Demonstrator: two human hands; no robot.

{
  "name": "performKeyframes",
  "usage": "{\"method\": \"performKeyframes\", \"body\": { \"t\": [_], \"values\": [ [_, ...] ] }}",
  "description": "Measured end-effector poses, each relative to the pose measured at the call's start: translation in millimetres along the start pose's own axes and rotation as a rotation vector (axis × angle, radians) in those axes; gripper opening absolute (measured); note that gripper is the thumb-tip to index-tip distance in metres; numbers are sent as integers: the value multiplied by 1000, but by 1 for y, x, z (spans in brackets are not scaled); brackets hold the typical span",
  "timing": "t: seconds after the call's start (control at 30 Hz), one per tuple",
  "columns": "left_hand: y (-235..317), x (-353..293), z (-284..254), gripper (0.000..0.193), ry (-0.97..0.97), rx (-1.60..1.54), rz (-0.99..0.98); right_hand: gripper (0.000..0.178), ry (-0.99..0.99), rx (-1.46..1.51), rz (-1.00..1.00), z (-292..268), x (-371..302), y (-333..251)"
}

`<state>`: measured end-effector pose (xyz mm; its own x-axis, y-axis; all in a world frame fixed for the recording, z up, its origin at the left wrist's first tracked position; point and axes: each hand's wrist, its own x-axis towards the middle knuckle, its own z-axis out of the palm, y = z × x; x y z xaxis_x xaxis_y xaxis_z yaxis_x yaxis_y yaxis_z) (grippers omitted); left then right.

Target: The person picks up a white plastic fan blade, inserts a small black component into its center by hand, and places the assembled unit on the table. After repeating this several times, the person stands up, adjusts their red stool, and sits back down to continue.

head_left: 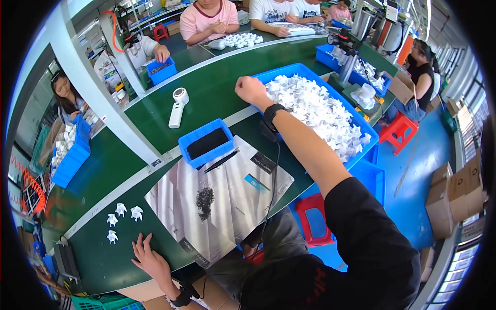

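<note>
My left hand (150, 258) rests on the green bench with its fingers spread and nothing in them. Just beyond it lie several small white finned plastic parts (136, 213). My right arm reaches forward across the corner of a large blue bin (375, 138) heaped with similar white parts (310, 108). Past the bin's left edge, my right hand (251, 90) hovers with curled fingers; whatever they hold is hidden. Between my arms, a silver-grey printed sheet (170, 194) carries a small pile of tiny black pieces (205, 202). Black tweezers (220, 161) lie beside a small blue tray (190, 155) of black bits.
A white handheld device with a round head (176, 111) lies on the green conveyor belt (150, 116). A metal post (103, 88) rises at the left. Co-workers sit across the belt, near white parts (243, 40). A red stool (314, 219) stands under the bench edge.
</note>
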<state>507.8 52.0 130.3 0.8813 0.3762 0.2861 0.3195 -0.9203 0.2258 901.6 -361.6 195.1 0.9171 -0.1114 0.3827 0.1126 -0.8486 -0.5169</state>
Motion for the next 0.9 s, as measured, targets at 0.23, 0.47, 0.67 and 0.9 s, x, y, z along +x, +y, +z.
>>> {"method": "performKeyframes", "body": {
  "t": [0.23, 0.47, 0.67, 0.9],
  "values": [
    [-3, 0, 0, 57, -12, 26, -3, 15, -55, 24, 46, -4, -5, -4],
    [-8, -1, 2, 57, -15, 45, 3, 15, -66, 34, 25, 0, -6, -3],
    [1, 4, 5, 55, 65, -42, -20, 17, -22, 20, 11, -4, 1, -2],
    [-7, 2, 4, 57, -24, 54, 0, 16, -60, 33, 23, -4, -1, 0]
  ]
}}
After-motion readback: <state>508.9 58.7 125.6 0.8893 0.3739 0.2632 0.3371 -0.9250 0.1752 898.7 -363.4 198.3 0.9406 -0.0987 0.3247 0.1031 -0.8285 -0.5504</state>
